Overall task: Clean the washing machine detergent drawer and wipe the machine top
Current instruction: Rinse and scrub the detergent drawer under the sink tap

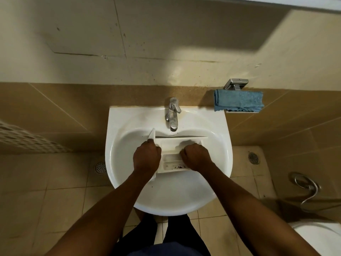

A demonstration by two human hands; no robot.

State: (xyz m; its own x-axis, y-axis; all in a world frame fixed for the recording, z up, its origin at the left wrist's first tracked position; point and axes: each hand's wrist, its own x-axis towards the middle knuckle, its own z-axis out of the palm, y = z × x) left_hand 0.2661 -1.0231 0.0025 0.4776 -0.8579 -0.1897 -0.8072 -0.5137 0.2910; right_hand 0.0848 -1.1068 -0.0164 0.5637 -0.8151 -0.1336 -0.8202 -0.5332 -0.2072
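Left hand gripping detergent drawer at its left end, right hand gripping its right side, inside white sink

Arms extended, left hand and right hand both grip drawer, knuckles up

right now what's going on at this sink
A person is holding a white detergent drawer in the basin of the sink, just below the tap. The left hand grips the drawer's left side and the right hand is curled on its right side. Dark specks sit in the nearest compartment. No water stream shows. A blue cloth lies on a small shelf to the right, untouched.
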